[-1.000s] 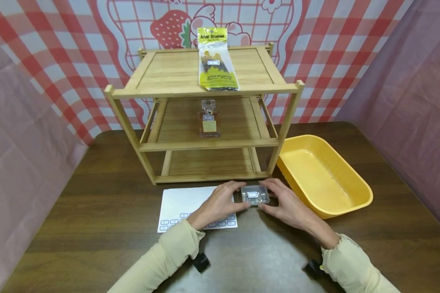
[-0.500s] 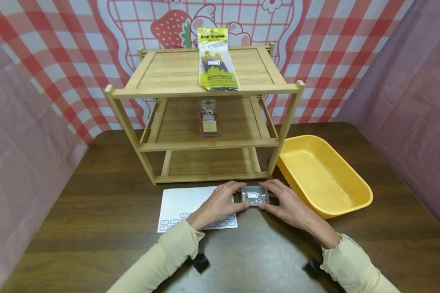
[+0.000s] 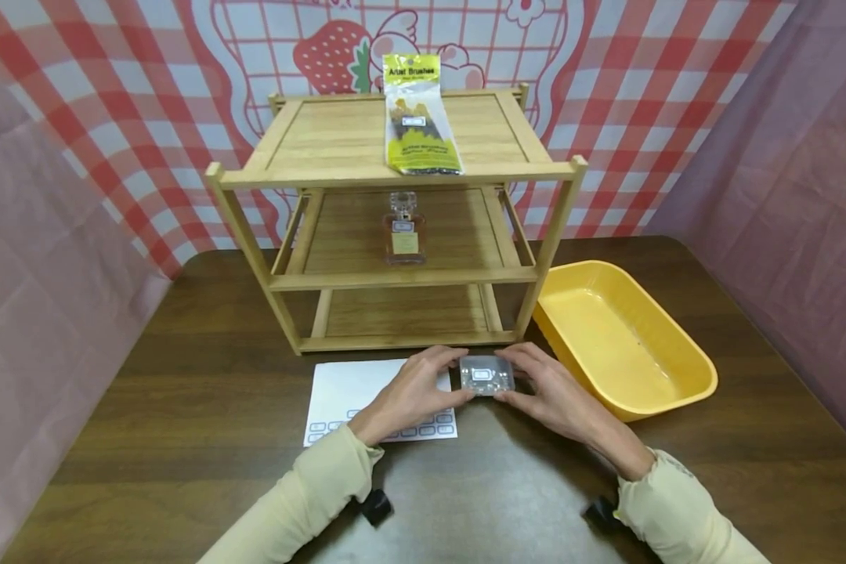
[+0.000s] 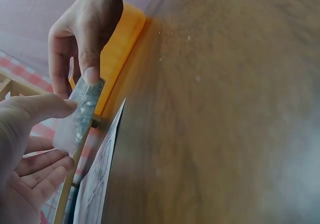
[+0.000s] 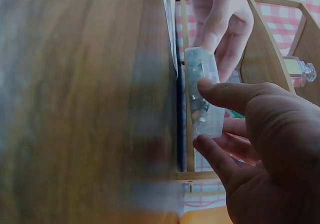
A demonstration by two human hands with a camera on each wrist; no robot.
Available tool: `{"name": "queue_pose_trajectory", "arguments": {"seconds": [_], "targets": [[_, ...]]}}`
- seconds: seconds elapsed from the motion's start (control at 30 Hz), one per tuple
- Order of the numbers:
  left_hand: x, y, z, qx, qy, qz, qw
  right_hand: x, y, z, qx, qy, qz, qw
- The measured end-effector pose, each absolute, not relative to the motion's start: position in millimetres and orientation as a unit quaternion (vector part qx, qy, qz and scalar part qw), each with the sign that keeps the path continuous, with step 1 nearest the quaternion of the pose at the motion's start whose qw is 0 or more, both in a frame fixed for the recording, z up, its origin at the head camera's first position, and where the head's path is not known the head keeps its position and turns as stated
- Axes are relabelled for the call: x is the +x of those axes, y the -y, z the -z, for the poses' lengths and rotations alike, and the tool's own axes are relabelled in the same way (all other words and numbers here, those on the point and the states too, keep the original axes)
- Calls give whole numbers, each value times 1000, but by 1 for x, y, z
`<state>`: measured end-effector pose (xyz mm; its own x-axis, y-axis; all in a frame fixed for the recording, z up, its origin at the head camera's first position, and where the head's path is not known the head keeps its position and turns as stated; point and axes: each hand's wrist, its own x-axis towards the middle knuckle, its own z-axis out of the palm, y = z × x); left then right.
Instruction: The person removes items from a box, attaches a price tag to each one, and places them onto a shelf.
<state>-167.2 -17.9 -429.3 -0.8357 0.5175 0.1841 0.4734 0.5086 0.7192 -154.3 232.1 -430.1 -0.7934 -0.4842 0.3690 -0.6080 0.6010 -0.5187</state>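
Observation:
A small clear plastic box point(image 3: 487, 374) with a white label on its lid is held between both hands, in front of the wooden rack. Small shiny pieces show through its wall in the right wrist view, too blurred to name. My left hand point(image 3: 412, 394) pinches the box's left end, thumb on the near side and fingers on the far side. At the opposite end my right hand point(image 3: 553, 394) pinches it the same way. Under the left hand lies a white sheet of printed labels point(image 3: 356, 384), partly covered by the forearm.
A three-tier wooden rack point(image 3: 402, 277) stands behind the hands. On its top lies an artist brush packet point(image 3: 423, 149); a perfume bottle point(image 3: 405, 239) rests on the middle shelf. To the right sits a yellow basin point(image 3: 620, 345) on the brown table point(image 3: 148, 407).
The clear box and my left hand have shifted slightly to the left. My right hand has barely moved and both hands keep their grip. The view has shifted a little.

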Motion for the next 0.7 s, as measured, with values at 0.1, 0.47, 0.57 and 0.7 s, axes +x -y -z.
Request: {"name": "queue_pose_trajectory", "arguments": {"seconds": [0.1,0.47,0.57,0.7], "targets": [[-166,23,428,287,-861,-419,14,-155,-231,428,311,888,-324,101],[-161,42,424,281,-853,-438,-30,-161,-226,426,314,883,-330,108],[-159,46,422,290,-847,-443,-49,-163,-224,425,314,882,-333,108],[-157,52,419,296,-836,-458,-67,-164,-221,423,311,883,-335,105]]}}
